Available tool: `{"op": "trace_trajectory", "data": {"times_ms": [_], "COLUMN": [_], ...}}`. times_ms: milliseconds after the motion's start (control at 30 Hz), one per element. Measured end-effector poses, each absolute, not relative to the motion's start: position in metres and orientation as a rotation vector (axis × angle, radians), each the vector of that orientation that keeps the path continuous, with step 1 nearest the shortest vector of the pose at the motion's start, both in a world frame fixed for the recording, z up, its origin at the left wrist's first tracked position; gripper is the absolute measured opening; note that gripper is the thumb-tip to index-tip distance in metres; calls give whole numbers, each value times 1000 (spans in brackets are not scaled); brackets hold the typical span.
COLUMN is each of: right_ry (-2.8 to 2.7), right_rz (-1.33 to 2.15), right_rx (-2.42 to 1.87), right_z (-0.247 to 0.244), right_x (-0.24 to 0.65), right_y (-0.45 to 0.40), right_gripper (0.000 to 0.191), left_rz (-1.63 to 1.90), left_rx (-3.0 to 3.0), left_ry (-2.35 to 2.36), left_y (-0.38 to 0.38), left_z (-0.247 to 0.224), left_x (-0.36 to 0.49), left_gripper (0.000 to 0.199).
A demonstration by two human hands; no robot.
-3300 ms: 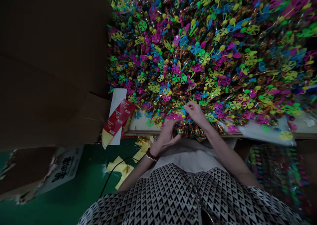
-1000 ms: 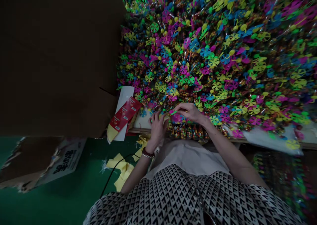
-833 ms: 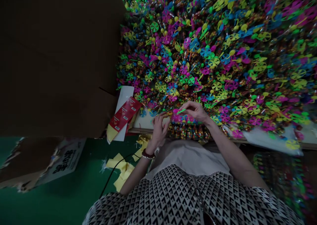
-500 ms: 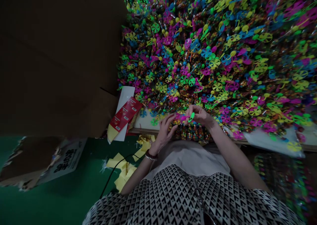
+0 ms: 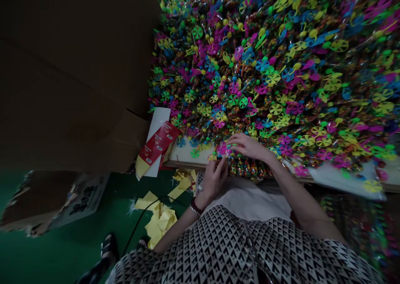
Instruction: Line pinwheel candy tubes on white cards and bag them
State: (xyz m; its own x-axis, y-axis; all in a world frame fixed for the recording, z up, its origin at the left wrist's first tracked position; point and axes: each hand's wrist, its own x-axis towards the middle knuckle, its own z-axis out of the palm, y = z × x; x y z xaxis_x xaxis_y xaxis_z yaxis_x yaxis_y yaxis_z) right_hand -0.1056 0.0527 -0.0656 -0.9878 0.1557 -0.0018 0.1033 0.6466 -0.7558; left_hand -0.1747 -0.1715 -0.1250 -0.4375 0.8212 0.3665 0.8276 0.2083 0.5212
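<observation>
Left grip (image 5: pixel 214 177) bunches its fingers at the left end of the row of bead-filled tubes (image 5: pixel 250 167); right grip (image 5: pixel 249 147) curls loosely over pink pinwheels (image 5: pixel 222 149) just beyond that end — whether either has hold of anything, I cannot tell. A snagged pinwheel could pull the row askew — nudged, its tubes might slip off the near edge of the desk (image 5: pixel 184 154).

Two hands (image 5: pixel 214 179), one printed red strip (image 5: pixel 158 143), countless plastic wheels (image 5: pixel 275 109).

Left hand (image 5: pixel 216 176) curled, right hand (image 5: pixel 248 146) palm down just beyond it, fingers (image 5: pixel 236 138) pointing left, forearms (image 5: pixel 300 196) angled inward
</observation>
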Motion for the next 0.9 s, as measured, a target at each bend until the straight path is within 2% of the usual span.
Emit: {"op": "trace_trajectory", "data": {"times_ms": [133,267,433,733,900], "right_ry": [-2979,-2956,-3040,-3157,-3098], "right_rz": [988,1003,945,874,958], "right_rx": [-184,-242,-244,-278,-240], "right_z": [-88,-105,-97,-89,-101], "right_x": [-107,-107,-111,-119,-115], "right_y": [33,30,29,23,22], "right_gripper": [25,25,26,31,37], "left_rz": [-863,-804,-753,-980,-1025], "left_rx": [-1701,-1719,-1756,-1828,-1828], "left_ry": [-2445,-2437,-2475,-2589,-2632], "left_y": [-171,-167,-165,-163,-167], "left_z": [-131,-132,-124,-120,-116], "left_x": [-171,-172,-173,-174,-173], "left_gripper": [47,47,44,44,41]}}
